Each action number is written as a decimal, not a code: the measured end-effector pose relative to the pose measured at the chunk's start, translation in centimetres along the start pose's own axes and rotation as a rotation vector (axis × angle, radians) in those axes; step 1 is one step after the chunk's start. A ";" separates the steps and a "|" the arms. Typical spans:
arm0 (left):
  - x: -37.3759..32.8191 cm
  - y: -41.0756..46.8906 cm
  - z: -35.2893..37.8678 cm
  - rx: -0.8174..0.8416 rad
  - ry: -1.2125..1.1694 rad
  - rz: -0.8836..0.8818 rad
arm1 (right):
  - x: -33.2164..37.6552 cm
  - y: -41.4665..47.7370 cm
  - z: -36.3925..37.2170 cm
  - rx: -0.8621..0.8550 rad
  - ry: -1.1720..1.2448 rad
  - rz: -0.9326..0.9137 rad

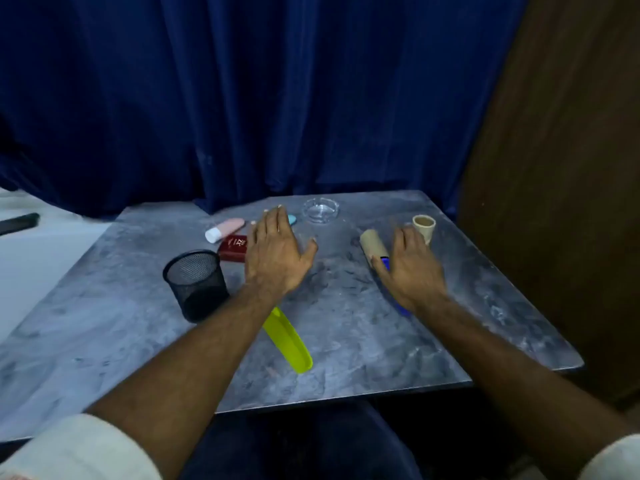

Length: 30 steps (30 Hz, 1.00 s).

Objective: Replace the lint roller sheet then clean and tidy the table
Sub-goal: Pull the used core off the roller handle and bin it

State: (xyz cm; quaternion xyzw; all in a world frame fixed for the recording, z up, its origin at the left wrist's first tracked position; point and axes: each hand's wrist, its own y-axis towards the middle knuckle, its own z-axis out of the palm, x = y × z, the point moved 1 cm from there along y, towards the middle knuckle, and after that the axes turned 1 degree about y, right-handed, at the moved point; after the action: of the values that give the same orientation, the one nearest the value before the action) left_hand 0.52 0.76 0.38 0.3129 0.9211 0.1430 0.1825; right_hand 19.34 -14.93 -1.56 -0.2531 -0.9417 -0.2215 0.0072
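Note:
A lint roller lies on the grey marbled table: its tan cardboard roll points away from me and its blue handle runs under my right hand. That hand rests over the handle with fingers curled down; whether it grips the handle is hidden. My left hand hovers flat and open above the table's middle, fingers spread, holding nothing. A yellow-green plastic cover lies partly under my left forearm.
A black mesh cup stands at the left. Behind my left hand lie a dark red box, a pink tube with a white cap and a light blue item. A glass ashtray and beige cup stand at the back.

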 end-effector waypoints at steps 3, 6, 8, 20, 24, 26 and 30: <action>-0.7 -0.8 1.3 0.038 -0.036 0.024 | -0.6 -1.1 0.8 -0.032 -0.005 0.015; -1.7 -1.2 2.2 0.088 -0.162 0.077 | -0.7 -1.9 1.3 0.029 0.011 0.062; -2.4 -0.7 2.5 0.120 -0.293 0.106 | -0.9 -1.7 1.5 0.054 0.016 0.087; -6.5 3.8 4.8 0.463 -1.292 -0.443 | -4.2 -1.9 -0.4 -0.009 0.430 -0.045; -7.3 3.2 4.6 0.503 -1.394 -0.434 | -6.4 -1.4 -2.1 -0.041 0.452 -0.086; -7.5 2.7 4.4 0.500 -1.398 -0.400 | -7.4 -1.2 -2.9 -0.019 0.418 -0.110; -7.1 2.0 4.0 0.436 -1.454 -0.379 | -8.7 -1.0 -3.8 0.061 0.266 -0.121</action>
State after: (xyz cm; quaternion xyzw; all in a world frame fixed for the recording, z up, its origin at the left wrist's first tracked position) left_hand 8.48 -1.62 -0.66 0.1943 0.6152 -0.3156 0.6958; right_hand 26.08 -21.46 0.32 -0.1639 -0.9523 -0.2245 0.1261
